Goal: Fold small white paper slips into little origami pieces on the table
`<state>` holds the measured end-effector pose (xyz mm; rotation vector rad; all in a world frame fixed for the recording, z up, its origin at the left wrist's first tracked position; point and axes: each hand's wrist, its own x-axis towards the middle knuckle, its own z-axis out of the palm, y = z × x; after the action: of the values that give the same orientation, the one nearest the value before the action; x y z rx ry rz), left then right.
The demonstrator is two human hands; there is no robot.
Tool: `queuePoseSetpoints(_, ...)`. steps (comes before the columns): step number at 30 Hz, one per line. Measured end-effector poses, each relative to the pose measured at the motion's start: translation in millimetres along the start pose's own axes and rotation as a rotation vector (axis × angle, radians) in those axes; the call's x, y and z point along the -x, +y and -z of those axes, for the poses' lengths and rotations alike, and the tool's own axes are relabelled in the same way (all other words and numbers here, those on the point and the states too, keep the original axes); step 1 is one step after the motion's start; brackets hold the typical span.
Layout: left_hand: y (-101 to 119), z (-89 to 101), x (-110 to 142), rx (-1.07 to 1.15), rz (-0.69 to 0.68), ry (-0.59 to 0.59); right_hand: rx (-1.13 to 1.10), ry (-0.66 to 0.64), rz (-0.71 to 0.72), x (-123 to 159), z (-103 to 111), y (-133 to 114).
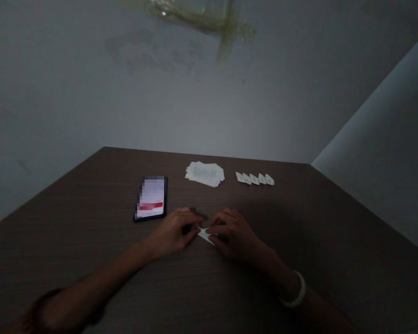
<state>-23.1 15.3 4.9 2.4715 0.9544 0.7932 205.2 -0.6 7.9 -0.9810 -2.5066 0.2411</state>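
Left hand [176, 230] pinching one end of one paper slip [205, 234], right hand [237, 235] pinching the other, five folded papers [254, 179] beyond, one paper stack [205, 173], one phone [150, 198], one table [132, 283]

Table [90, 195]: before a wall [195, 102]. On its far part, near the middle: one pile of paper sheets [205, 172]. Right of the pile, apart from it: one row of folded papers [254, 179], side by side. Left of the pile and nearer: one phone [151, 198]. Nearer still, in front of the pile: one paper slip [205, 233], between the left hand [177, 232] at its left end and the right hand [233, 234] at its right. Around the right wrist: one bracelet [301, 292].
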Motion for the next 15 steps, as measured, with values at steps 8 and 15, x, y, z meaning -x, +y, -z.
queuePoseSetpoints(8, 0.5, -0.8, 1.6, -0.043, -0.091, -0.036, 0.024, -0.031, 0.031, -1.9, 3.4, -4.1)
queuePoseSetpoints(15, -1.1, -0.3, 2.5, -0.073, -0.174, -0.056, 0.021, -0.017, 0.005, -1.8, 0.9, -4.0)
